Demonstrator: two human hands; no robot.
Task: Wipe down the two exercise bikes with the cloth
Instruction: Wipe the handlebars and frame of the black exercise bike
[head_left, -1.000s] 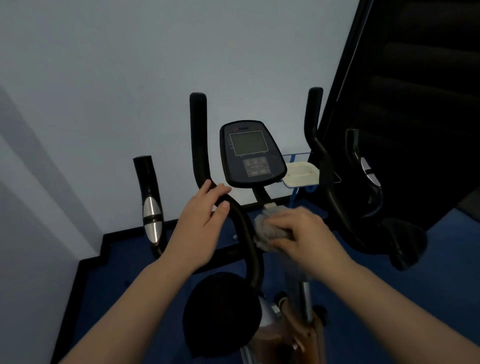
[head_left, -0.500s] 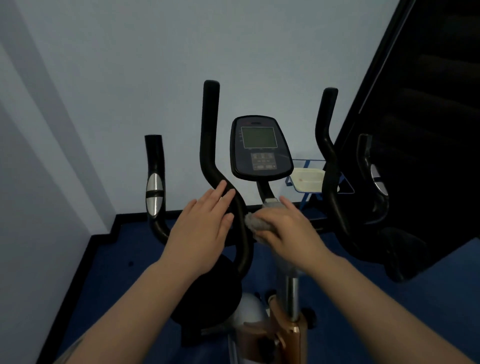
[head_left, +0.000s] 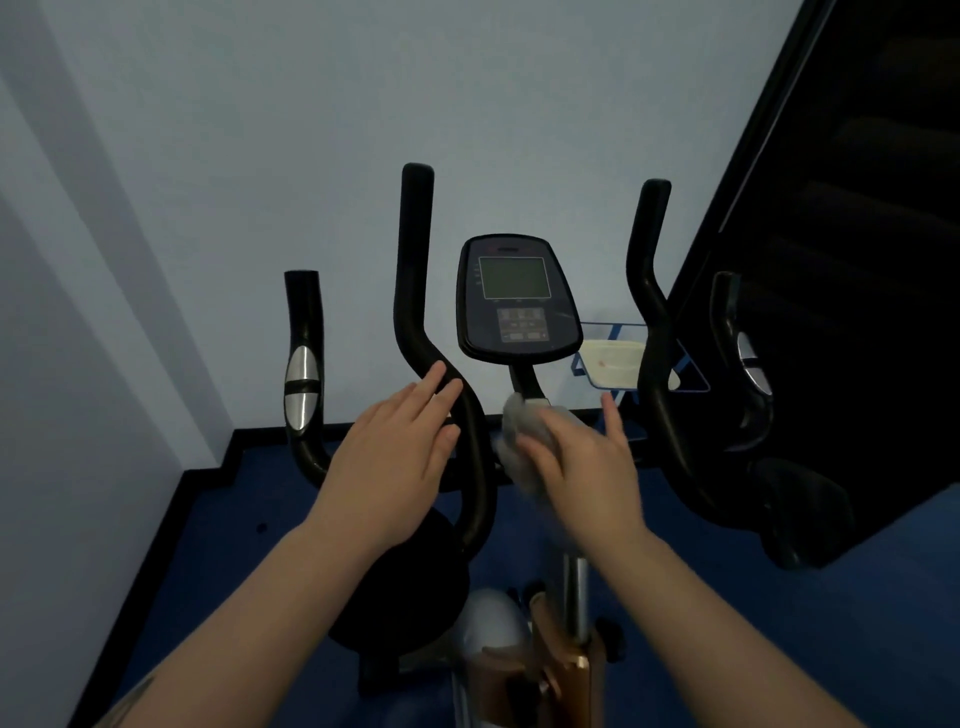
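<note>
Your cloth (head_left: 522, 441) sits bunched under your right hand (head_left: 582, 467), pressed on the stem below the console (head_left: 519, 299) — fingers curl over it. Your left hand (head_left: 395, 457) lies flat-fingered against the inner left handlebar (head_left: 415, 291), gripping nothing. Risk: the cloth slipping off the narrow stem, or brushing console buttons. Count: one cloth, one console, four upright bars, one bike in view — a second isn't visible.

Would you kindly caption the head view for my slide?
Right hand wiping the bike's stem with a cloth, left hand resting on the handlebar.
</note>
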